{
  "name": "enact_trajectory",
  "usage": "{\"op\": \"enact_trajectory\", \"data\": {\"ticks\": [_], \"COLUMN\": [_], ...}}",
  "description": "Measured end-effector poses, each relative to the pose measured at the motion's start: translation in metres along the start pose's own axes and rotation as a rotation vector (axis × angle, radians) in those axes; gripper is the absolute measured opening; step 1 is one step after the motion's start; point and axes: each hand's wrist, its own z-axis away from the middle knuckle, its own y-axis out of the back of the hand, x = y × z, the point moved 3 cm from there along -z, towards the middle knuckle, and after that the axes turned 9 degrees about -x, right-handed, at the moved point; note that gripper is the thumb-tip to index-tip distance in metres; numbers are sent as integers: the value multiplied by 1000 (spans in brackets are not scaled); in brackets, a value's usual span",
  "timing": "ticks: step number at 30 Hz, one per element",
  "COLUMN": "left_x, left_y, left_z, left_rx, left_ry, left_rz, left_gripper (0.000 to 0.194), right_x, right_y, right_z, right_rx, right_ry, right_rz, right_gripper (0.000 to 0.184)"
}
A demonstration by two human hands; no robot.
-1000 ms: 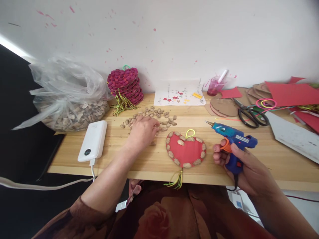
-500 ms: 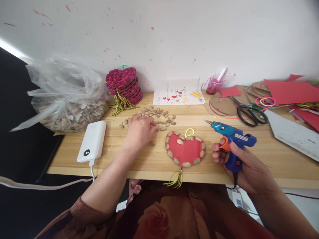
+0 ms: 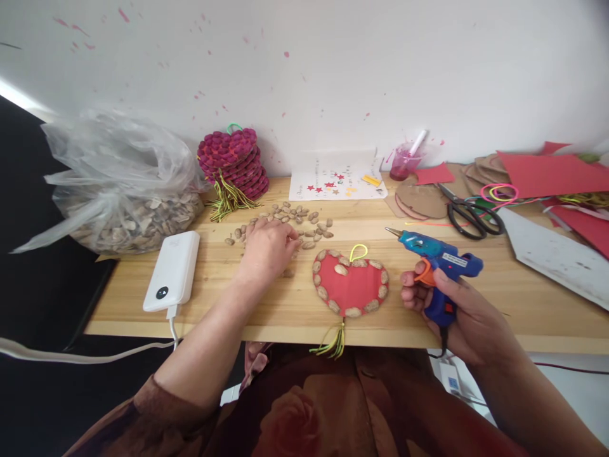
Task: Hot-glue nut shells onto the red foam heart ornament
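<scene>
My left hand (image 3: 267, 249) rests palm down on the wooden table (image 3: 499, 285), its fingers curled over the near edge of a scatter of loose shells (image 3: 297, 219); what the fingertips hold is hidden. A red heart cut-out (image 3: 351, 284) edged with glued shells, with a yellow loop and tassel, lies just right of that hand. My right hand (image 3: 454, 311) grips a blue glue gun (image 3: 440, 270) to the right of the heart, nozzle pointing up and left, a finger on the orange trigger.
A white power bank (image 3: 172, 270) with its cable lies left. Behind it sits a plastic bag of shells (image 3: 121, 190). A stack of purple shell hearts (image 3: 235, 162), a sticker sheet (image 3: 335, 181), scissors (image 3: 469, 212), cardboard and red paper (image 3: 547, 174) line the back.
The left hand has drawn back slightly from the shell pile toward me. The view has shifted a little; the right hand keeps the glue gun in the same pose.
</scene>
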Motion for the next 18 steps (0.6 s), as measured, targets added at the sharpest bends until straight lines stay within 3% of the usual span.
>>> {"op": "enact_trajectory", "data": {"ticks": [5,11,18], "left_x": [1,1,30], "left_y": [1,3,19], "left_z": [-3,0,14], "left_rx": [-76,-47,12], "left_ry": [34,-6,-148], "left_rz": [-16,60,181], "left_gripper": [8,6,3], "right_x": [1,1,3], "right_y": [0,-1,-1], "right_z": [0,-1,0], "right_rx": [-7,-33,-87], "right_ry": [8,29,50], "right_rz": [-15,-25,-76], "right_gripper": [33,29,25]}}
